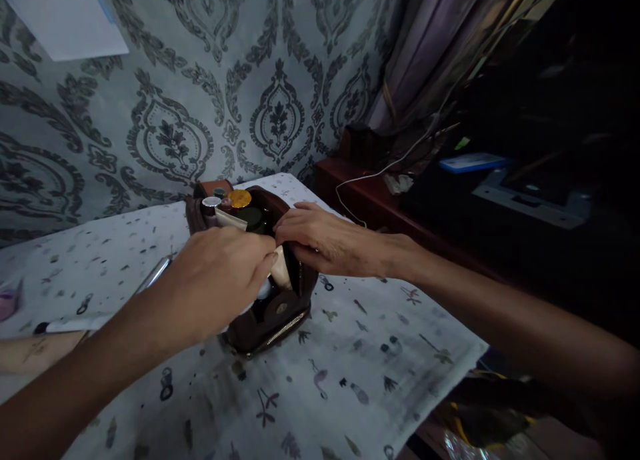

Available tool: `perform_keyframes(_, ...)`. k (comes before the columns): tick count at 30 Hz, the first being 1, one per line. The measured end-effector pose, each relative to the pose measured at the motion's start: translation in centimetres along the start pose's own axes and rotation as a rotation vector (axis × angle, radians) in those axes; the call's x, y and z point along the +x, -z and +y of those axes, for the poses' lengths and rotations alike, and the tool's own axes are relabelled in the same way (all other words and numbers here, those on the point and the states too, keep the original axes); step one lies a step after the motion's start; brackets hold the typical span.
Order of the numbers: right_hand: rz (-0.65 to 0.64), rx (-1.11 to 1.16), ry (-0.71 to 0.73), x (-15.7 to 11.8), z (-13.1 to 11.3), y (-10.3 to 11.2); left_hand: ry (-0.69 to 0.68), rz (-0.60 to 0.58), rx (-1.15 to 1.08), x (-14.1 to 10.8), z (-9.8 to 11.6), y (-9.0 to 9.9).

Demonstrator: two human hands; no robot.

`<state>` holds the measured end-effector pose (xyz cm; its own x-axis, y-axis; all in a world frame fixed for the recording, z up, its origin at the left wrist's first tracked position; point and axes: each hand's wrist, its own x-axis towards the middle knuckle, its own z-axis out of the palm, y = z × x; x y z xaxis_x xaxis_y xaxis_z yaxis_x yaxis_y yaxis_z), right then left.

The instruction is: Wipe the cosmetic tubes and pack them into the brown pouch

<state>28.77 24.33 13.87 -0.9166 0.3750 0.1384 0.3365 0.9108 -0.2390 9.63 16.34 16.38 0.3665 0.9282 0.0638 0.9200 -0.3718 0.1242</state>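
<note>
A brown zip bag (pixel 260 330) stands open on a table spread with a white printed tablecloth (pixel 360 380), near the patterned wall, its mouth packed with small containers, as a person works over it with two bare hands. Among the contents are a gold lid (pixel 239 198), a silver cap (pixel 211 201) and a cream-coloured item (pixel 282 271) near the front.

The left hand (pixel 227 273) arches over the bag's near left side, back turned up, wrist slightly raised, thumb angled down beside the cream item; its other fingers curl down out of sight, and I cannot tell whether they pinch anything. The right hand (pixel 325 237) reaches across the opposite rim, fingers bent inward and lying close together, thumb tucked beneath; the tips are hidden, their grip impossible to tell. The left forearm slants in from the lower corner, the right one stretches nearly straight from the side.

Beyond the left forearm lies a white tube (pixel 75 325) with a black end. A dark red wooden unit (pixel 367 197), crossed by a white cable (pixel 380 172), stands beside the table.
</note>
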Motion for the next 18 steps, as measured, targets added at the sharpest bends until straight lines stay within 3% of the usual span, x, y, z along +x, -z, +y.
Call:
perform_keyframes(6, 0.071, 0.067, 0.021, -0.1, 0.4, -0.5, -0.024, -0.090, 0.127, 0.4, 0.8, -1.0)
perform_keyframes(11, 0.041, 0.066, 0.021, -0.2, 0.1, -0.5, -0.045, -0.115, 0.130, 0.7, 0.9, -1.1)
perform_keyframes(18, 0.056, 0.122, 0.025, -0.3, 0.1, -0.2, 0.065, -0.060, 0.186, -0.5, 0.5, 0.7)
